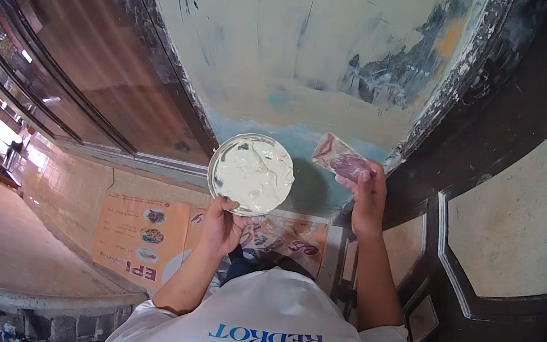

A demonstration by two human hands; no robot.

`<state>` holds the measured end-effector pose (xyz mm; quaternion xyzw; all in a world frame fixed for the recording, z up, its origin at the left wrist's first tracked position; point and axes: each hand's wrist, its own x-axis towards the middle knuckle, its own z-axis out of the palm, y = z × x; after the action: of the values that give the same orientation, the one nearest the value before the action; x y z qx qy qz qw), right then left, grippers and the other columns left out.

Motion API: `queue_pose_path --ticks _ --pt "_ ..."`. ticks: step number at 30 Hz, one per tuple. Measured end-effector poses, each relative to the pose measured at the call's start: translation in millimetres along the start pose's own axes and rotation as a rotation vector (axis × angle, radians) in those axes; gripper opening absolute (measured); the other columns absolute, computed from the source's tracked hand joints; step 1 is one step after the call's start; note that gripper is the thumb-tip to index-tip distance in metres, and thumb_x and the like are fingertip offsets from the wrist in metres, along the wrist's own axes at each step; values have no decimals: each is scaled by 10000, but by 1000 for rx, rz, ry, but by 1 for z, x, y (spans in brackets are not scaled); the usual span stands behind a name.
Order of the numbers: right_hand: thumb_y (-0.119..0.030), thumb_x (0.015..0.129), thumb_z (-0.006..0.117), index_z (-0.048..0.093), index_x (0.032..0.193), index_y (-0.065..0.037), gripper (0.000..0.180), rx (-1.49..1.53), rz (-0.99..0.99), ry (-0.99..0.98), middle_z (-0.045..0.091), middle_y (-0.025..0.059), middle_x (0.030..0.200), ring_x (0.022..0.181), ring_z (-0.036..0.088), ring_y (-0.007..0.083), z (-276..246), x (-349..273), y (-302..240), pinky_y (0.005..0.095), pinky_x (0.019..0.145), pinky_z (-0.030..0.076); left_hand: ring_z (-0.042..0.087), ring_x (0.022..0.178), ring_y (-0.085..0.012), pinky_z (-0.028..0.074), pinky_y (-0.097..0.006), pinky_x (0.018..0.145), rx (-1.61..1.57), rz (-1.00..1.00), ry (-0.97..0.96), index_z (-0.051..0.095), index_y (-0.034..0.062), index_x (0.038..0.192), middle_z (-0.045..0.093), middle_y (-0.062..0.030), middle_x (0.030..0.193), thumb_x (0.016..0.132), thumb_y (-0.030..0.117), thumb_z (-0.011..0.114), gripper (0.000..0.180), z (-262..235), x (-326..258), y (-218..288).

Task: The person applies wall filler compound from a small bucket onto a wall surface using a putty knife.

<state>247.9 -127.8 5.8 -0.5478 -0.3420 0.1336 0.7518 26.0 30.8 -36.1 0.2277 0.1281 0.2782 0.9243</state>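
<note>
A round, shiny plate [211, 174] is in my left hand [221, 229], with the thumb over its near rim. Thick white paste [260, 175] covers most of the plate, and bare spots show through near its left side. My right hand [370, 204] is closed on the near end of a flat, rectangular scraper [337, 158], reddish and smeared with pale residue. It is held to the right of the plate, a short gap apart. Beyond both hands stands a wall panel [273, 35] with patchy pale coating and dark scuffs.
Dark frames [157, 45] edge the panel; the right one [432, 117] is flaked with white. A printed orange sheet [135, 231] lies on the floor below. To the right is dark paneling with pale inserts [510, 216]. A low ledge [45, 303] runs at the lower left.
</note>
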Motion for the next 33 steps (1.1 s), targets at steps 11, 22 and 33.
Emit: queue_pose_path --ticks 11,22,33 --pt "-235 1015 438 406 1352 -33 395 462 237 98 553 56 1201 1032 574 127 4 33 -4 288 852 483 565 1153 -367 525 -519 929 -150 -204 -206 296 -80 1377 481 -249 1328 786 40 461 625 8 -3 -2" --pt "-219 1014 449 506 1256 9 337 265 526 -363 599 46 1114 989 563 101 36 30 41 262 869 460 515 1224 -345 459 -480 1015 -122 -151 -209 303 -52 1404 473 -221 1364 753 58 494 687 -14 4 43" --pt "-200 973 455 538 1192 -26 292 154 507 -110 603 30 1028 917 579 98 61 33 43 257 809 470 503 1225 -354 550 -478 908 -8 35 -133 262 -14 1409 430 -211 1378 760 29 479 686 -28 11 100"
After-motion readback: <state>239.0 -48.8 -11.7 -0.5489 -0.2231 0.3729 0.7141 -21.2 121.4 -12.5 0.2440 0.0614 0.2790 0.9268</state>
